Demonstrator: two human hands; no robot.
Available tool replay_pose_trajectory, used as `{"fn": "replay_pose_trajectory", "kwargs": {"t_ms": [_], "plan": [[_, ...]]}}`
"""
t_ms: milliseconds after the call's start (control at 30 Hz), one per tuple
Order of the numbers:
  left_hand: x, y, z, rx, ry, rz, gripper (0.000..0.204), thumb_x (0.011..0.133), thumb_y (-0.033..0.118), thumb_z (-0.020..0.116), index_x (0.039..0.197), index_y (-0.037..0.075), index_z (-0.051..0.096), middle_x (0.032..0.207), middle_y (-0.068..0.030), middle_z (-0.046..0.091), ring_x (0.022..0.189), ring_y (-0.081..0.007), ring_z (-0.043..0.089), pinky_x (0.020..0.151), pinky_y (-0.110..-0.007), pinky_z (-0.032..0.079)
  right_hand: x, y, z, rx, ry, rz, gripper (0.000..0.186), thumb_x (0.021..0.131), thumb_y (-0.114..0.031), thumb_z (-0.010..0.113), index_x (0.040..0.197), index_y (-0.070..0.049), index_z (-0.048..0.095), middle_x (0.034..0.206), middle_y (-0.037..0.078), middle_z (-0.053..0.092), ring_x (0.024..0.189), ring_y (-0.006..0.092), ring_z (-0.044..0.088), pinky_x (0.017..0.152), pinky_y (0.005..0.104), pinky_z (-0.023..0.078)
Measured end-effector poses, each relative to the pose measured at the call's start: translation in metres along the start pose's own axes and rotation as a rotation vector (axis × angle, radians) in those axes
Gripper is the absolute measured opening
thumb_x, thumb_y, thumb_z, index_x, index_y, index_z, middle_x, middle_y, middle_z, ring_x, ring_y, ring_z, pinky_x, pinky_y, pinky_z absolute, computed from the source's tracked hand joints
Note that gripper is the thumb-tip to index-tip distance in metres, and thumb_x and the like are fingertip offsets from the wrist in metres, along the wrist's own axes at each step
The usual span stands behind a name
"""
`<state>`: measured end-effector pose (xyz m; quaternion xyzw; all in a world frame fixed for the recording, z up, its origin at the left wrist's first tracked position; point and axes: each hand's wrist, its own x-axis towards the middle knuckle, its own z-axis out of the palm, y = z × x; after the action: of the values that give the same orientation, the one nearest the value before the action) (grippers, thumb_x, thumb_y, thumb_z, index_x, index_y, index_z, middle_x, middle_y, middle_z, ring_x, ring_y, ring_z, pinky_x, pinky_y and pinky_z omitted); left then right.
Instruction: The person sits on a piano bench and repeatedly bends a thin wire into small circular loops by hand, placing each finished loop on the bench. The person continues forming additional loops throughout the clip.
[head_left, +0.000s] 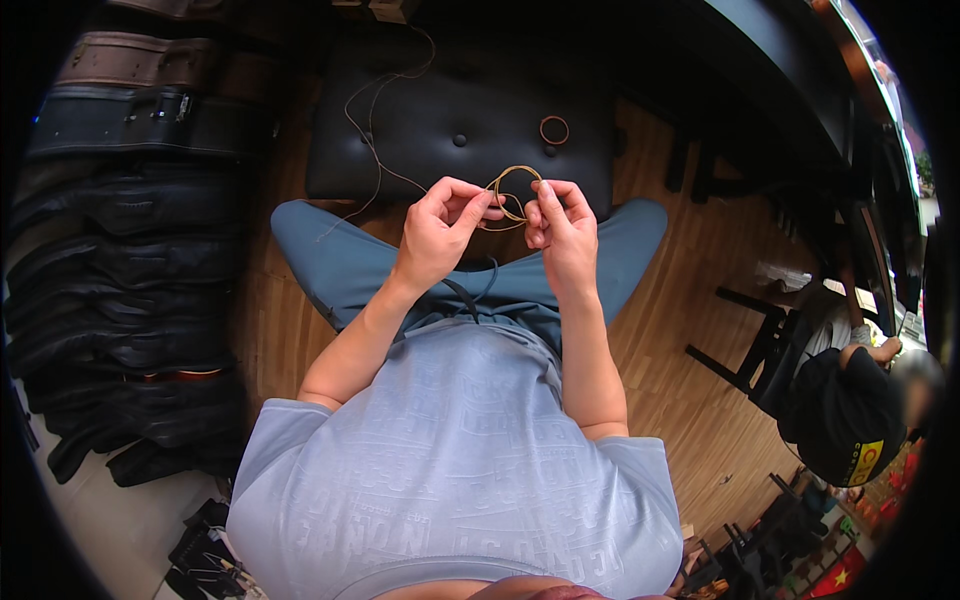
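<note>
Between my two hands is a thin golden string (516, 168), wound in loose loops like a guitar string. My left hand (438, 235) is closed, thumb and fingers pinching the left side of the loops. My right hand (565, 240) is closed too, its thumb and forefinger gripping the loops' right side. A long thin loose strand (379, 165) trails off leftward from my left hand, over the black padded bench (500, 80) and past my left knee. On the bench, beyond my right hand, lies a small copper-coloured coil (554, 130).
Dark instrument cases and bags (140, 220) are stacked along the left. A dark piece of furniture (780, 60) borders the far right. On the right, a person in black (845, 410) sits near a black-legged stool (745, 340) on the wooden floor (670, 400).
</note>
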<state>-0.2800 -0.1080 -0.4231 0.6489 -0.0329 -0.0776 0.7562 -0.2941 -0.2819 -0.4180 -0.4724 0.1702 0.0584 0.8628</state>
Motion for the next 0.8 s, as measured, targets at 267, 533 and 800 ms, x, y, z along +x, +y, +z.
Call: {"fn": "replay_pose_trajectory", "kwargs": {"t_ms": [267, 533, 800], "plan": [[0.006, -0.005, -0.006, -0.153, -0.039, -0.175, 0.016, 0.104, 0.017, 0.058, 0.108, 0.002, 0.060, 0.108, -0.0120, 0.073, 0.101, -0.0173, 0.070, 0.090, -0.030, 0.053, 0.002, 0.004, -0.005, -0.016, -0.031, -0.034, 0.019, 0.103, -0.020, 0.060, 0.108, -0.002, 0.061, 0.076, 0.002, 0.061, 0.062, 0.0063, 0.051, 0.057, 0.0208, 0.043], [0.005, -0.009, 0.003, -0.407, 0.003, -0.222, 0.016, 0.106, 0.022, 0.055, 0.107, 0.006, 0.055, 0.120, -0.0119, 0.070, 0.113, -0.0171, 0.065, 0.096, -0.029, 0.046, 0.004, 0.007, 0.001, 0.004, -0.021, -0.045, 0.020, 0.103, -0.020, 0.060, 0.108, -0.001, 0.061, 0.079, 0.002, 0.062, 0.069, 0.0068, 0.056, 0.064, 0.0214, 0.046], [0.011, -0.004, -0.004, -0.507, -0.068, -0.251, 0.014, 0.106, 0.020, 0.054, 0.112, 0.008, 0.056, 0.126, -0.0138, 0.066, 0.116, -0.0204, 0.064, 0.100, -0.032, 0.048, 0.006, 0.011, -0.005, 0.009, 0.015, -0.049, 0.020, 0.103, -0.020, 0.060, 0.110, 0.000, 0.059, 0.077, 0.002, 0.061, 0.069, 0.0072, 0.056, 0.063, 0.0220, 0.048]]}}
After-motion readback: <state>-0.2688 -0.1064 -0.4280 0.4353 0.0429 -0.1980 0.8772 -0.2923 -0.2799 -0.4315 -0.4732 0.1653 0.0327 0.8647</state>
